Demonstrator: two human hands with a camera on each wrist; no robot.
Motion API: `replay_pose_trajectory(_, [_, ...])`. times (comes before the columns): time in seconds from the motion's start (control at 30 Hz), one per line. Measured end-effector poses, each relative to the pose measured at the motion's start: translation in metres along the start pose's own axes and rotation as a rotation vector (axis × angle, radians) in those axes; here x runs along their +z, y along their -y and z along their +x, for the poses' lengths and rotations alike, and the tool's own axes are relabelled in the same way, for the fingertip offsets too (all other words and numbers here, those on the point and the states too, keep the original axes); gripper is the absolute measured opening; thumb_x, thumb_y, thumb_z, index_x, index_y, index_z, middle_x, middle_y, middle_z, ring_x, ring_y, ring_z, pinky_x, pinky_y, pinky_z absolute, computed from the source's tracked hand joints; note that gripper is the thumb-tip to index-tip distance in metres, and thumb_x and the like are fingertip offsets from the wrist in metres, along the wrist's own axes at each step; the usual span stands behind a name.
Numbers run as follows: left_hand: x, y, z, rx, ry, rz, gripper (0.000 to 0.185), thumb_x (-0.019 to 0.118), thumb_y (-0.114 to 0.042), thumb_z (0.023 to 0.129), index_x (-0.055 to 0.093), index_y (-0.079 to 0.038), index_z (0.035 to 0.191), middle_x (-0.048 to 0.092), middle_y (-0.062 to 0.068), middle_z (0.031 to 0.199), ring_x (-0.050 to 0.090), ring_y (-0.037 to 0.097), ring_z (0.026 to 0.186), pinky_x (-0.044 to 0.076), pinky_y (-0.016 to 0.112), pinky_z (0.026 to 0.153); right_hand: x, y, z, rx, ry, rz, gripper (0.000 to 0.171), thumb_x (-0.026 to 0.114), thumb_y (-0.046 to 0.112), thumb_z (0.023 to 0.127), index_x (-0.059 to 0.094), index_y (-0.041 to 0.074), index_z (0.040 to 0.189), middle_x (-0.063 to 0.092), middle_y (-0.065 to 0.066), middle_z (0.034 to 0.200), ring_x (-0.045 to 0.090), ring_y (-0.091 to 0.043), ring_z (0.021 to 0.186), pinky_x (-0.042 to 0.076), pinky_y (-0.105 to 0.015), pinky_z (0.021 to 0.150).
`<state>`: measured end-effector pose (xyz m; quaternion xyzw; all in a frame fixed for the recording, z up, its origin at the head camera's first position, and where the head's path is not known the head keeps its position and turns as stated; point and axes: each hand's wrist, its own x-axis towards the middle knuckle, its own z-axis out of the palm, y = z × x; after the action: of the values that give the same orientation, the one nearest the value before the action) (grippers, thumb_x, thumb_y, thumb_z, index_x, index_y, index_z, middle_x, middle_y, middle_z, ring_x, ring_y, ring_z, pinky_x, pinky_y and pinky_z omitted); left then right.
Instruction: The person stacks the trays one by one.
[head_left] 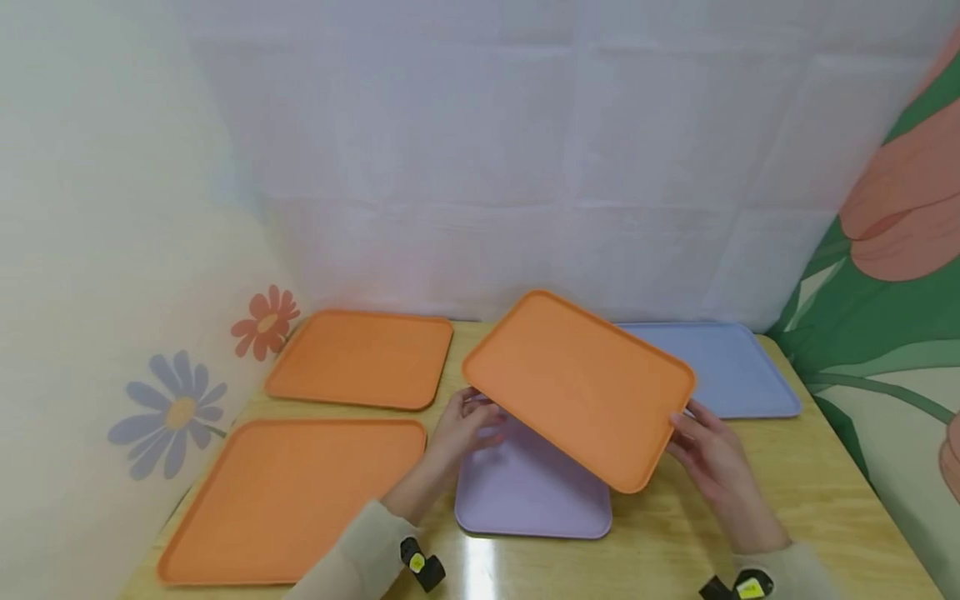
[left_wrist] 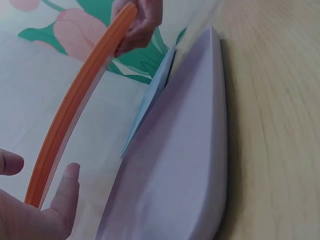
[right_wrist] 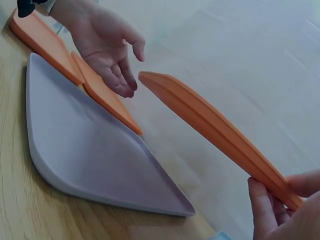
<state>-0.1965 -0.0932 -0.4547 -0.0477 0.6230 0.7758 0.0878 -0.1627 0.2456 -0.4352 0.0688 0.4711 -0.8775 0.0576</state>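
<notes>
An orange tray (head_left: pixel 577 387) is held up at a slant over a lavender tray (head_left: pixel 532 504), which lies on the table. My right hand (head_left: pixel 712 462) pinches the orange tray by its right end, thumb on one face and fingers on the other. At the opposite end is my left hand (head_left: pixel 459 435), its fingers loosely spread. In the right wrist view a small gap shows between the left hand (right_wrist: pixel 106 47) and the raised tray's tip (right_wrist: pixel 155 80). The raised tray hides the far part of the lavender one.
Two more orange trays lie at the left, one at the back (head_left: pixel 363 358) and one in front (head_left: pixel 292 500). A blue tray (head_left: pixel 720 371) is at the back right, partly covered by the raised tray. White cloth (head_left: pixel 450 167) hangs behind the wooden table (head_left: pixel 810 517).
</notes>
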Motion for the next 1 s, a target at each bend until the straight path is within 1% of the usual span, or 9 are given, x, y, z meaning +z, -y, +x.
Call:
replay_pose_trajectory(0.13, [0.001,0.000,-0.004,0.032,-0.010,-0.036,0.061,0.061,-0.014,0.087,0.028,-0.003,0.138,0.046,0.016,0.122,0.058,0.025,0.099,0.052,0.046,0.085,0.009,-0.006,0.004,-0.030,-0.018,0.011,0.027,0.054,-0.001,0.091,0.055,0.016,0.111,0.067,0.000,0.091,0.063,-0.014,0.081,0.055,-0.027,0.069])
replay_pose_trajectory(0.23, [0.000,0.000,-0.004,0.045,-0.017,-0.065,0.061,0.060,-0.011,0.087,0.027,-0.002,0.138,0.045,0.016,0.122,0.058,0.025,0.099,0.050,0.048,0.086,0.014,-0.010,0.006,-0.071,-0.011,0.034,0.027,0.052,-0.003,0.091,0.058,0.015,0.111,0.068,-0.001,0.089,0.064,-0.014,0.079,0.055,-0.027,0.068])
replay_pose_trajectory(0.33, [0.000,-0.001,-0.004,0.048,-0.023,-0.092,0.061,0.060,-0.009,0.087,0.026,-0.002,0.138,0.044,0.015,0.121,0.058,0.024,0.100,0.049,0.049,0.087,0.020,-0.015,0.008,-0.093,-0.008,0.054,0.028,0.050,-0.005,0.091,0.060,0.014,0.110,0.068,-0.001,0.088,0.065,-0.013,0.078,0.055,-0.028,0.068])
replay_pose_trajectory(0.47, [0.001,-0.003,-0.002,0.063,-0.027,-0.145,0.062,0.060,-0.009,0.087,0.026,-0.004,0.138,0.044,0.014,0.123,0.057,0.022,0.100,0.050,0.047,0.087,0.030,-0.020,0.010,-0.091,-0.040,0.050,0.029,0.050,-0.004,0.091,0.057,0.014,0.113,0.068,-0.001,0.087,0.065,-0.013,0.077,0.055,-0.027,0.068])
replay_pose_trajectory(0.67, [0.006,-0.006,0.004,0.117,-0.037,-0.215,0.064,0.060,-0.003,0.086,0.025,-0.007,0.139,0.043,0.015,0.126,0.055,0.020,0.100,0.051,0.044,0.085,0.042,-0.028,0.012,-0.091,-0.090,0.042,0.034,0.052,-0.003,0.091,0.047,0.011,0.122,0.067,0.001,0.086,0.064,-0.012,0.075,0.055,-0.026,0.067])
replay_pose_trajectory(0.83, [0.007,-0.009,0.006,0.129,-0.065,-0.214,0.069,0.063,0.001,0.083,0.026,-0.013,0.140,0.044,0.011,0.119,0.055,0.018,0.098,0.053,0.041,0.080,0.049,-0.037,0.013,-0.101,-0.117,0.044,0.035,0.049,-0.004,0.092,0.043,0.009,0.125,0.066,0.002,0.079,0.064,-0.012,0.071,0.055,-0.025,0.064])
replay_pose_trajectory(0.93, [0.007,-0.011,0.008,0.135,-0.083,-0.197,0.069,0.064,0.001,0.083,0.028,-0.015,0.139,0.043,0.009,0.113,0.057,0.018,0.094,0.053,0.040,0.078,0.051,-0.042,0.012,-0.102,-0.132,0.050,0.038,0.048,-0.004,0.092,0.041,0.008,0.127,0.064,0.002,0.079,0.064,-0.013,0.073,0.055,-0.025,0.066])
replay_pose_trajectory(1.0, [0.007,-0.012,0.010,0.122,-0.089,-0.194,0.071,0.064,0.001,0.083,0.027,-0.017,0.140,0.042,0.008,0.114,0.056,0.018,0.096,0.053,0.039,0.078,0.053,-0.045,0.011,-0.100,-0.143,0.046,0.042,0.048,-0.004,0.092,0.039,0.008,0.131,0.062,0.003,0.081,0.064,-0.013,0.074,0.055,-0.024,0.067])
